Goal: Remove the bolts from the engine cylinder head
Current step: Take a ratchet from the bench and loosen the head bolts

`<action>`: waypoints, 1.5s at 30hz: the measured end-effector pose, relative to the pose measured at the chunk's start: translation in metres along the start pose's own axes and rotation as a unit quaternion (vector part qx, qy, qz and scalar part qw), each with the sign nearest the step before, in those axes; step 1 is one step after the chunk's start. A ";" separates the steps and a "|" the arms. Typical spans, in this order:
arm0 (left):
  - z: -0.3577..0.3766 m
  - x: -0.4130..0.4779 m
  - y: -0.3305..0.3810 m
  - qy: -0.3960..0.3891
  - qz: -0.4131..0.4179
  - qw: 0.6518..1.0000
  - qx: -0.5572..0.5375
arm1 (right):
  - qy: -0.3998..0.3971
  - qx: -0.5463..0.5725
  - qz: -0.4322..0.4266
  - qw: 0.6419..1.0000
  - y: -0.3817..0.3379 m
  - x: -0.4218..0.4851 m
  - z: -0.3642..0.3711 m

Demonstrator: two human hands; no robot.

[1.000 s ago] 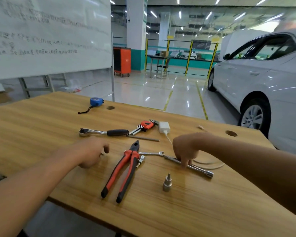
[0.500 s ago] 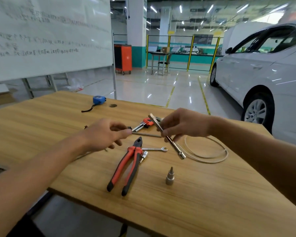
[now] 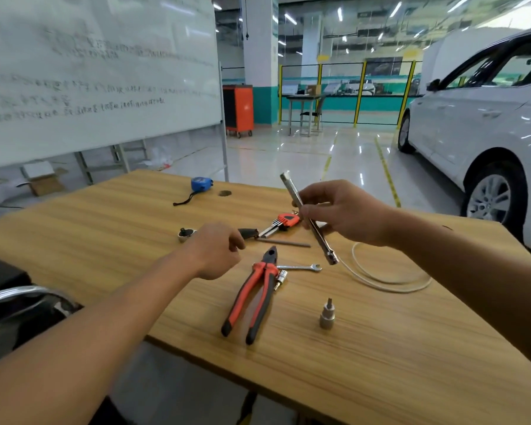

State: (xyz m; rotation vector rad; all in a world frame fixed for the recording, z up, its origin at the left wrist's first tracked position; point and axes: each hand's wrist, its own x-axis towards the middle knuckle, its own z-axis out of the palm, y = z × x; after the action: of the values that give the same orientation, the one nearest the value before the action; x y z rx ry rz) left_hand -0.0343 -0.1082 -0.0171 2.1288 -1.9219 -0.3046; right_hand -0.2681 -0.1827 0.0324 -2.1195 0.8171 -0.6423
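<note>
Right grip (image 3: 347, 216) pinches extension bar (image 3: 322, 240) mid-shaft, axis steep, socket end down-right over bench (image 3: 380, 348). Ratchet (image 3: 186, 234) lies left of it under left grip (image 3: 215, 250), curled; hold unclear. Cylinder head, bolts out of view.

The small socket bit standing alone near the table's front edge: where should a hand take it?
Probably by its wide lower barrel, pinched from above on opposite sides. The socket bit stands upright on the table, apart from the pliers, and its narrow tip gives less hold.

Whiteboard (image 3: 98, 72) handwriting, seemingly too blurred to read
</note>
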 end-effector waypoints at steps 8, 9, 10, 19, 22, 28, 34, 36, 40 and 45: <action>0.066 0.021 0.049 0.020 0.074 0.982 0.172 | -0.104 -0.309 -0.001 0.946 0.015 0.008 0.004; 0.072 0.024 0.049 0.025 0.062 0.982 0.179 | -0.114 -0.320 0.004 0.940 0.019 0.007 0.004; 0.078 0.027 0.049 0.029 0.050 0.982 0.178 | -0.124 -0.322 0.012 0.939 0.023 0.006 0.003; 0.039 0.020 0.005 0.090 0.096 0.982 -0.135 | -0.116 -0.339 0.001 0.933 0.031 0.005 -0.012; 0.009 0.004 -0.027 0.113 0.102 0.982 -0.115 | -0.114 -0.324 -0.026 0.939 0.017 0.012 0.001; -0.017 -0.021 -0.051 0.127 0.130 0.980 -0.076 | -0.135 -0.292 -0.095 0.942 -0.025 0.031 0.039; -0.036 -0.050 -0.059 0.144 0.171 0.974 -0.045 | -0.181 -0.302 -0.100 0.931 -0.055 0.039 0.052; -0.041 -0.064 -0.059 0.142 0.181 0.970 -0.075 | -0.186 -0.276 -0.106 0.937 -0.061 0.037 0.053; -0.051 -0.094 -0.059 0.111 0.231 0.964 -0.071 | -0.241 -0.233 -0.138 0.932 -0.072 0.026 0.057; -0.050 -0.117 -0.067 0.125 0.228 0.960 -0.104 | -0.305 -0.194 -0.140 0.922 -0.087 0.030 0.074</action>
State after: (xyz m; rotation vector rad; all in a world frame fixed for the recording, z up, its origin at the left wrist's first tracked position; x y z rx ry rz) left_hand 0.0328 0.0167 0.0062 1.4597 -2.0498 -0.1293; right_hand -0.1693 -0.1255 0.0630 -2.6129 0.3035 0.0824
